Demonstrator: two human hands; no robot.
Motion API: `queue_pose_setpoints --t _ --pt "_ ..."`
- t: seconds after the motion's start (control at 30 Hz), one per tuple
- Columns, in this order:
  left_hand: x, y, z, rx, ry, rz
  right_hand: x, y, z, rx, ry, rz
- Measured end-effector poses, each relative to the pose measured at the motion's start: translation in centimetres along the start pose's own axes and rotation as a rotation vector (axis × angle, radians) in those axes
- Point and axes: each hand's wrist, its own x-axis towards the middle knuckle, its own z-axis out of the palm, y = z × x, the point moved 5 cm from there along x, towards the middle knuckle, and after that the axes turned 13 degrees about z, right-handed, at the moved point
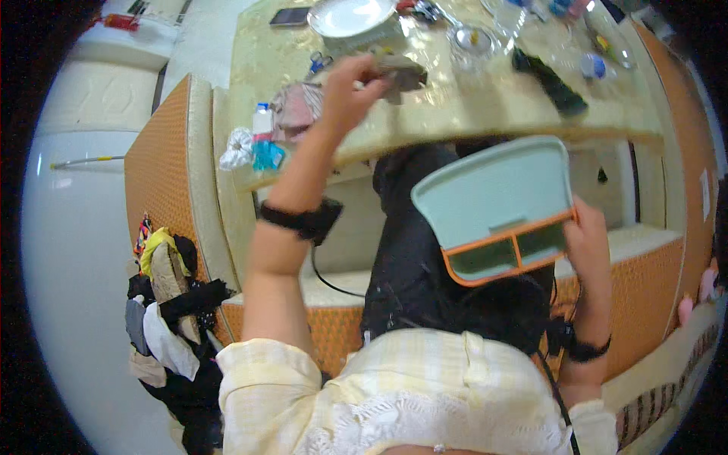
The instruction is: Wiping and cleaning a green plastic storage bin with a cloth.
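Observation:
My left hand (355,91) is raised over the near part of the table and pinches a grey-brown piece of cloth (404,74), slightly blurred. Beneath that wrist lies a pink and grey cloth (296,111) on the tabletop (478,114). My right hand (588,239) grips the right side of a pale green plastic organizer box (495,187), tilted above my lap. An orange frame with a divider (515,244) runs along the box's near edge and forms two compartments. The fingers behind the box are hidden.
A small white bottle (263,119), white bundle (236,149) and teal packet (267,155) sit at the table's left corner. Farther back are a white plate (352,17), phone (290,17) and glass lidded bowl (473,42). A dark sock-like cloth (549,82) lies right. Clothes (170,318) hang left.

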Motion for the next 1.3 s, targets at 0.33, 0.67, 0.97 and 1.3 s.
queue_pose_setpoints --t 0.33,0.67,0.97,1.3 --pt "-12.6 18.3 1.0 0.165 -0.618 0.399 1.7 -3.1 3.5 -0.218 -0.177 -0.275" --pt "-9.8 17.7 8.6 0.583 -0.390 0.338 0.7 -3.3 5.8 -0.204 -0.103 -0.412" --pt "-11.9 17.7 5.0 0.803 -0.728 0.409 1.6 -3.0 7.5 -0.201 -0.143 -0.360" --pt "-7.3 16.1 9.8 0.853 -0.496 0.368 0.3 -2.6 6.9 -0.195 -0.076 -0.311"
